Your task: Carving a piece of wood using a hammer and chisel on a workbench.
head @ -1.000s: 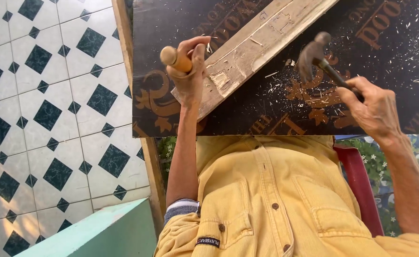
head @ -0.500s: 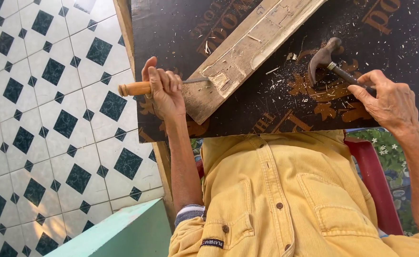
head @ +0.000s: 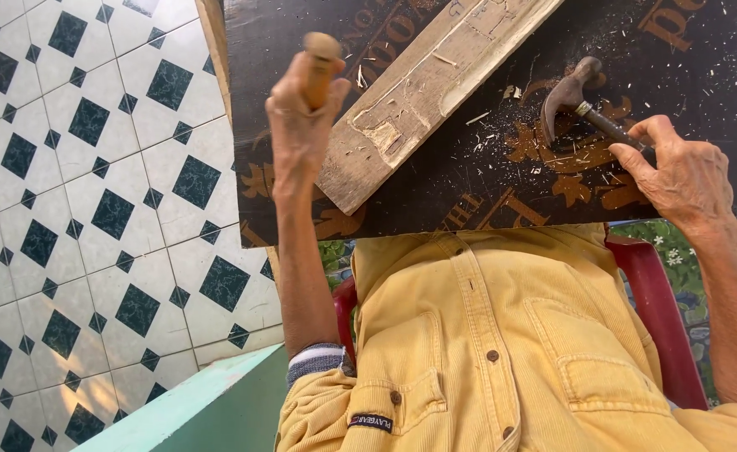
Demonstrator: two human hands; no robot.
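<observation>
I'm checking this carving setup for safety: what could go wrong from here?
The left hand grips the wooden-handled chisel close beside the wooden plank, so a stray hammer blow from the right hand could hit fingers. The plank lies loose and angled on the dark board, with no clamp visible; it might shift under a strike. Wood chips scattered around the hammer head could fly up.

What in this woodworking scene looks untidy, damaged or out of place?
Wood chips lie scattered over the dark board around the hammer. The plank has a rough gouged patch near its end, where its edge is chipped.
</observation>
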